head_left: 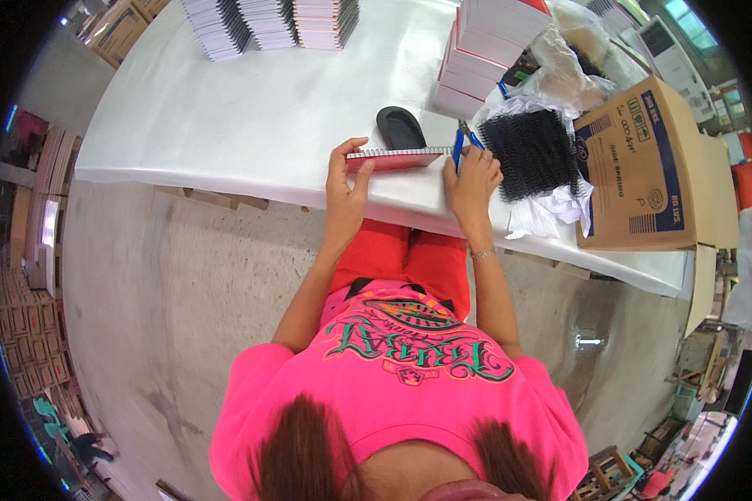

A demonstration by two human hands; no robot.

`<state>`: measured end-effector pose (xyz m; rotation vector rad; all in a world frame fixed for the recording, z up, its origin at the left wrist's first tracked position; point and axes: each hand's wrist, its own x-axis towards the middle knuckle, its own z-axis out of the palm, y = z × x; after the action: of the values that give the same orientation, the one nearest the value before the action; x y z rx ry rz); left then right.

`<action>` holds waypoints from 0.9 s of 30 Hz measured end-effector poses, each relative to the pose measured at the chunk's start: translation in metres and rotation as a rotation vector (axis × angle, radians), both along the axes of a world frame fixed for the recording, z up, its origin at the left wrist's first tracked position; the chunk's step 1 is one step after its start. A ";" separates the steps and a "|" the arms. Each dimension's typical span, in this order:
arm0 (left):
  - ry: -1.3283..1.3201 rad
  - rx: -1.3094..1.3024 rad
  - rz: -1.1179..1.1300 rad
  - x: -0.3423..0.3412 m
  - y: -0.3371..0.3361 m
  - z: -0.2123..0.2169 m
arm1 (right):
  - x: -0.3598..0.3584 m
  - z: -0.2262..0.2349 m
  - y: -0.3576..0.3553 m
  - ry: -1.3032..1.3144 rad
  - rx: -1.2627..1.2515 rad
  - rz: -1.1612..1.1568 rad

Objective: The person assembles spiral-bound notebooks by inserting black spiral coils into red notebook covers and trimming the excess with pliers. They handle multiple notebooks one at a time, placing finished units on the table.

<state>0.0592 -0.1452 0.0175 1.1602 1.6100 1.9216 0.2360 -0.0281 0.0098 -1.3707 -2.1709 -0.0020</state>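
My left hand (348,179) grips the left end of a red-covered spiral notebook (401,160), thumb on the cover and fingers behind it. The notebook stands tilted at the table's near edge, its coil along the top. Blue-handled pliers (459,144) are in my right hand (474,185), at the right end of the coil; whether the jaws touch the wire cannot be made out. Just behind the notebook rests a black oval dish (401,128). Right of my right hand, a pile of black spiral coils (530,154) lies on crumpled white paper (551,213).
An open cardboard box (635,179) stands at the table's right end. Tall stacks of unbound page blocks (485,58) rise behind the dish. Bound notebooks (267,23) are piled at the far left of the white-covered table (184,117). Clear plastic wrapping (572,54) lies at the back right.
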 end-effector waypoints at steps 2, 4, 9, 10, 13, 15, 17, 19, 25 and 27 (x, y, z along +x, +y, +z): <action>-0.017 -0.021 -0.048 -0.004 -0.002 0.002 | 0.004 0.007 -0.005 0.121 -0.218 0.035; -0.006 -0.046 -0.067 -0.007 -0.003 0.006 | 0.008 0.010 -0.008 0.312 -0.313 0.072; -0.038 -0.077 -0.027 -0.011 -0.007 0.018 | 0.040 0.027 -0.012 1.282 -0.895 0.404; -0.040 -0.086 -0.031 -0.012 -0.007 0.019 | 0.050 0.030 -0.015 1.554 -1.081 0.583; -0.043 -0.108 -0.031 -0.016 -0.008 0.018 | 0.041 0.073 -0.048 1.567 -0.985 0.426; -0.039 -0.106 -0.034 -0.018 -0.008 0.016 | 0.039 0.078 -0.055 1.479 -0.845 0.246; -0.015 -0.090 -0.031 -0.016 -0.008 0.025 | 0.042 0.074 -0.058 1.501 -0.889 0.402; -0.040 -0.099 -0.046 -0.016 -0.008 0.026 | 0.042 0.070 -0.057 1.519 -1.035 0.574; -0.076 -0.156 -0.076 -0.023 -0.007 0.020 | 0.010 0.066 -0.089 1.185 -0.972 0.678; -0.060 -0.153 -0.063 -0.023 -0.007 0.019 | 0.000 0.073 -0.098 0.819 -0.773 0.614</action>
<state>0.0360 -0.1522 0.0364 1.0686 1.6370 1.7434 0.2364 -0.1257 0.0831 -0.7259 -1.7812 1.4713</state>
